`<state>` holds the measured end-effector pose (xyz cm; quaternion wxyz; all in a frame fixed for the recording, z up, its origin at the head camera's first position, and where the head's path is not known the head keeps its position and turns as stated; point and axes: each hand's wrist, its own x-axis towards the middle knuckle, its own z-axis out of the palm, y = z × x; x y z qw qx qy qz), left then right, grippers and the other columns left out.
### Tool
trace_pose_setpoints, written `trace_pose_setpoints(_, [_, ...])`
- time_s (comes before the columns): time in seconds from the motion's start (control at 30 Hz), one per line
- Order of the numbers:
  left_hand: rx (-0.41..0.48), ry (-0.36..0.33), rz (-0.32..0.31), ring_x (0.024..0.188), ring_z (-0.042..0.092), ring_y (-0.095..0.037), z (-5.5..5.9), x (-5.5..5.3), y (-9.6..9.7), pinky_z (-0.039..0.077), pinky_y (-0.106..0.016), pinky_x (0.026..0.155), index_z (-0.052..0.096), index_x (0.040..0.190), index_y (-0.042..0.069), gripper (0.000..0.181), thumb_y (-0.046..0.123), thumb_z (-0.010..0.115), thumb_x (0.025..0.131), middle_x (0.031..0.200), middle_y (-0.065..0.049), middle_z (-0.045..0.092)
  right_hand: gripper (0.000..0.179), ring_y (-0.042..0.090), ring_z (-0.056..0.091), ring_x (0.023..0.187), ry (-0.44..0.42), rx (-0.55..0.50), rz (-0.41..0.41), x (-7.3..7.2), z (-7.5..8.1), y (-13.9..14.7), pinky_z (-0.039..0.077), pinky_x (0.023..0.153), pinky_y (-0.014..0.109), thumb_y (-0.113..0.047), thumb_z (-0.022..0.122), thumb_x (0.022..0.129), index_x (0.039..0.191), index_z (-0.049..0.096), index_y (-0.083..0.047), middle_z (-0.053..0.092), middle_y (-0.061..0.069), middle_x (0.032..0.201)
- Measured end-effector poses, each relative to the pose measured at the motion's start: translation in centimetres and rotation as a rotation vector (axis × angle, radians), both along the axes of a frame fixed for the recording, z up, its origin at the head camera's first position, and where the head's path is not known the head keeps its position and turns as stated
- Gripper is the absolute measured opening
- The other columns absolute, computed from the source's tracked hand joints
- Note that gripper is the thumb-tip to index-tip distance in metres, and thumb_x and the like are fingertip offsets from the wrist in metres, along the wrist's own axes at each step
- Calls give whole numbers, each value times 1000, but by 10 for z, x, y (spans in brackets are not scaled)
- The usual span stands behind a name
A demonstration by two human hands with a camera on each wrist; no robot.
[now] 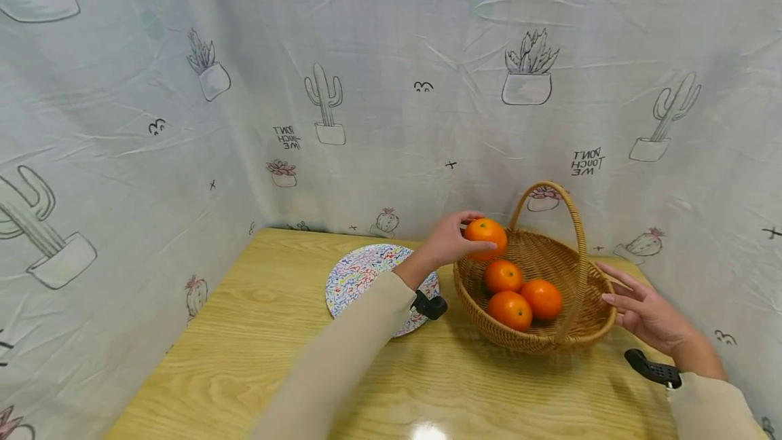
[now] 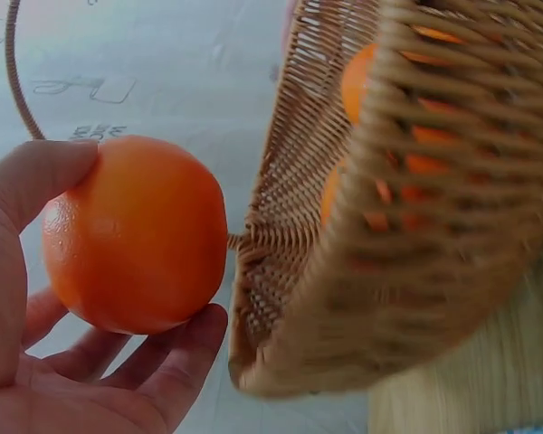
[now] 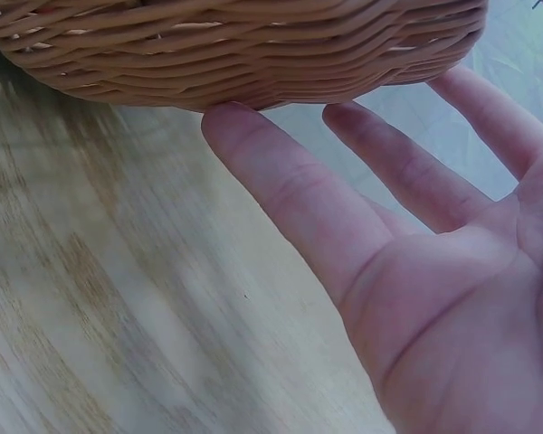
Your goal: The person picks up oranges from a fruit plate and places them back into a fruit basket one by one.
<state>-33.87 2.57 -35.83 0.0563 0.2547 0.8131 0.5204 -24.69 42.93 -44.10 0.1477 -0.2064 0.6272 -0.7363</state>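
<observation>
My left hand (image 1: 447,244) grips an orange (image 1: 487,236) just above the left rim of a wicker basket (image 1: 489,335). In the left wrist view, thumb and fingers wrap around that orange (image 2: 140,240), with the basket wall (image 2: 434,271) close beside it. Three more oranges lie inside the basket, among them one orange (image 1: 542,299) toward the middle. At the basket's right end is my right hand (image 1: 654,314), its fingers mostly extended. Seen from the right wrist, its fingertips (image 3: 235,117) touch the basket's woven side (image 3: 253,54).
Left of the basket, a round plate or mat (image 1: 354,277) with a multicoloured pattern lies partly under my left forearm. The basket's arched handle (image 1: 577,223) rises above it. Cactus-printed cloth (image 1: 391,121) hangs behind and beside the wooden table (image 1: 244,345).
</observation>
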Motion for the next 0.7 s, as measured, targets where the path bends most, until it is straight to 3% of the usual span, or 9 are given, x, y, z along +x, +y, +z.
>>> trace_pose_setpoints(0.13, [-4,0,-7,106,62,-16,2,-4,17,55,-25,84,60,142,15,65,33,84,85,131,-8,64,67,7,65,109,1,5,-16,1,-1,1,61,86,29,6,32,108,166,20,-25,37,-22,146])
trace_pose_setpoints(0.3, [-15,-14,-1,104,61,-15,5,-8,34,53,-24,84,61,140,14,64,29,87,83,129,-8,65,67,11,66,117,-18,-43,17,1,-1,2,61,91,32,7,31,108,165,21,-25,48,-18,146])
trace_pose_setpoints(0.7, [-47,-16,18,92,59,-10,-3,-24,70,51,-21,78,65,133,11,58,27,87,82,123,-6,67,67,9,64,125,-2,-20,31,-2,2,1,59,95,33,7,32,107,165,21,-24,54,-15,146])
